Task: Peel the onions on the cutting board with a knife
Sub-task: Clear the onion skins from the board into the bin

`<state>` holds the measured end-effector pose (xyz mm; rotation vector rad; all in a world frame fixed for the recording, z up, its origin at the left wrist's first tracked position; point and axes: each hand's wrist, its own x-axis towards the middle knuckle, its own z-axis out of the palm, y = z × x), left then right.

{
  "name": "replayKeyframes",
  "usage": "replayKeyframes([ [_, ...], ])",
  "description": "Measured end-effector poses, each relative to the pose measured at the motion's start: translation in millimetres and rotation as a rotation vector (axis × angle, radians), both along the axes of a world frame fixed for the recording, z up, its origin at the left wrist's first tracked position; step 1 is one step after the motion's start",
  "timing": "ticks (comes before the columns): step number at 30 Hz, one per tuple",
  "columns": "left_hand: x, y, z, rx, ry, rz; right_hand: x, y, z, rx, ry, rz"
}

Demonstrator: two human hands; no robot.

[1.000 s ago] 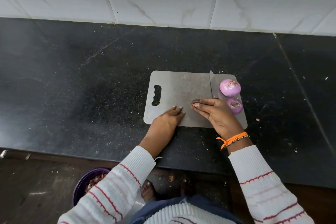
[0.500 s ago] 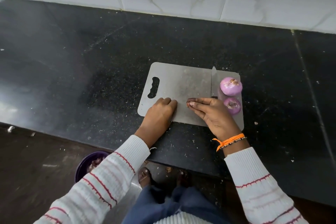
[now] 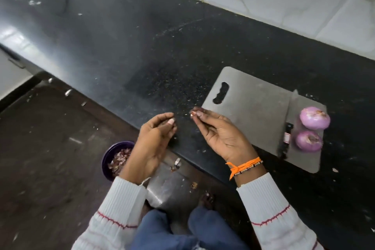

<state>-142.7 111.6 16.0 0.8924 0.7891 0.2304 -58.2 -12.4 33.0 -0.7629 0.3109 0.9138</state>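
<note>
The onions [image 3: 314,118] sit side by side at the right end of the cutting board [image 3: 251,105], both already bare and purple, the far one touching or nearly touching the near one [image 3: 308,141]. The knife [image 3: 287,128] lies on the board just to their left, its blade pointing away from me. Its dark handle is blurred, and a small red-and-white label on it is too smeared to read.

My right hand [image 3: 221,134] is lifted over the near left corner of the board, hiding that corner. Its fingers [image 3: 199,114] are pinched together on a tiny scrap [image 3: 192,114] that looks like onion skin, though it is too small to be sure. My left hand [image 3: 154,140] hovers over the front edge of the desk [image 3: 125,46], its fingers loosely curled with the thumb close to them; I cannot make out anything in them.

The black desk is flecked with pale crumbs. Below its edge, on the floor, a purple bowl [image 3: 107,160] of reddish peelings is half hidden behind my left wrist. An orange thread bracelet [image 3: 243,166] circles my right wrist. My striped white sleeves are cut off at the bottom of the view.
</note>
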Motion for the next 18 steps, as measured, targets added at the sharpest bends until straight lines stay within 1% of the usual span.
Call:
replayKeyframes([
  [2, -28, 29, -4, -0.060, 0.005, 0.121, -18, 29, -1, -0.003, -0.002, 0.095],
  [4, -59, 60, -12, -0.075, 0.039, 0.231, -38, 61, -5, -0.020, -0.012, 0.188],
  [9, -124, 128, -52, -0.101, 0.183, 0.362, -100, 150, -37, -0.064, 0.014, 0.383],
  [11, -140, 150, -76, -0.143, 0.216, 0.406, -122, 185, -62, -0.104, 0.026, 0.426],
  [14, -156, 181, -121, -0.199, 0.265, 0.446, -150, 236, -112, -0.183, 0.110, 0.431],
  [18, -171, 225, -200, -0.174, 0.382, 0.455, -168, 290, -197, -0.346, 0.168, 0.384],
])
